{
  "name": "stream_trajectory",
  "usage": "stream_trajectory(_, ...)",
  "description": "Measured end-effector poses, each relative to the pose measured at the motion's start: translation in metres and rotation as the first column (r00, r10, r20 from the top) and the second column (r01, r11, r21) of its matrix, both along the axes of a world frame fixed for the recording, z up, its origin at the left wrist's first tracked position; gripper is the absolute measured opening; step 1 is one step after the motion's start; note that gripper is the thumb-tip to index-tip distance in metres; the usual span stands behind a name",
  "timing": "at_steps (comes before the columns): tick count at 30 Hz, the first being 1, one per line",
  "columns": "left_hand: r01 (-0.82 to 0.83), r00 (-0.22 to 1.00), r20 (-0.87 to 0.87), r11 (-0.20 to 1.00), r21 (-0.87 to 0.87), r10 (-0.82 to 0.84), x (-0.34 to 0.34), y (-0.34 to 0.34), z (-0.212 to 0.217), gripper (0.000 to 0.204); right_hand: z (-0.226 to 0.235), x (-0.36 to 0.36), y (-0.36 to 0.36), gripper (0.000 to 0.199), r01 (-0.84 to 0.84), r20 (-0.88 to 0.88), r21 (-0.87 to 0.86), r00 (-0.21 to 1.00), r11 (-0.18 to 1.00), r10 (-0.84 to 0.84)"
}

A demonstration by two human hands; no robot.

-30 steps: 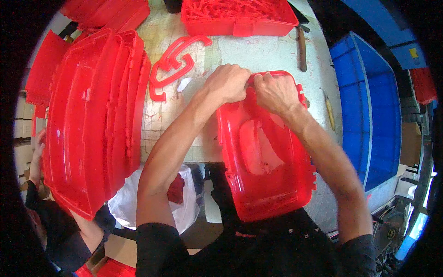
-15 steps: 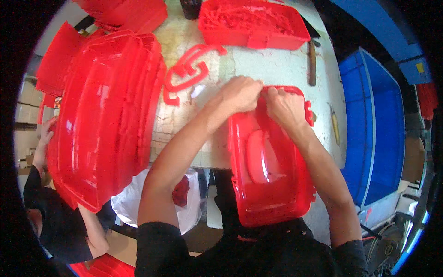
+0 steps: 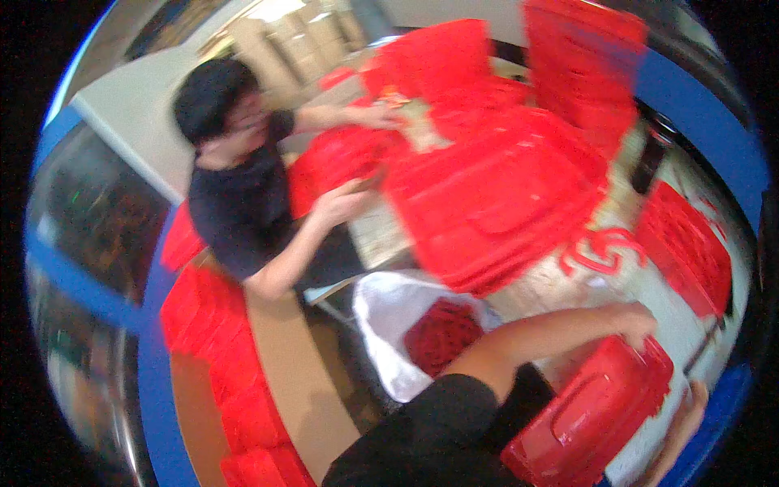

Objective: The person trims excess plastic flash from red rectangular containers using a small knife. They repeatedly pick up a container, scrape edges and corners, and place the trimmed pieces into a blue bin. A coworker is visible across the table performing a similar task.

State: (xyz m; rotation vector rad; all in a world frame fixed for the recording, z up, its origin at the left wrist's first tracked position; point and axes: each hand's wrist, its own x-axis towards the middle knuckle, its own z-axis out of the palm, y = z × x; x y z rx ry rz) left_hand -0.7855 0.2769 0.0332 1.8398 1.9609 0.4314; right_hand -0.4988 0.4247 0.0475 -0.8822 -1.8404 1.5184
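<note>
Our left hand (image 3: 635,322) pinches the lower-right red plastic lid (image 3: 599,412), likely light, stiff, best held by its rim; we cannot tell if our right hand (image 3: 691,408) grips.

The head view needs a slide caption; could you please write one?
Left hand holding the end of a red plastic piece, right hand beside it; a co-worker near stacked red pieces.
</note>
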Motion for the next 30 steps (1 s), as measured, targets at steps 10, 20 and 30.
stream_trajectory(10,0.11,0.993,0.053,0.987,-0.118,-0.105,0.011,0.052,-0.005,0.062,-0.107,0.155,0.033,0.043,-0.23,0.709,0.595,0.6,0.77,-0.369)
stream_trajectory(20,-0.359,0.929,-0.086,0.933,0.04,0.361,0.004,-0.04,0.042,0.063,-0.018,0.129,-0.08,0.025,0.356,0.179,0.068,0.915,0.932,-0.363)
stream_trajectory(30,-0.353,0.929,0.091,0.933,-0.071,0.358,0.018,-0.029,0.03,0.038,-0.006,0.054,-0.167,0.015,0.075,-0.012,-0.26,0.997,0.963,-0.081)
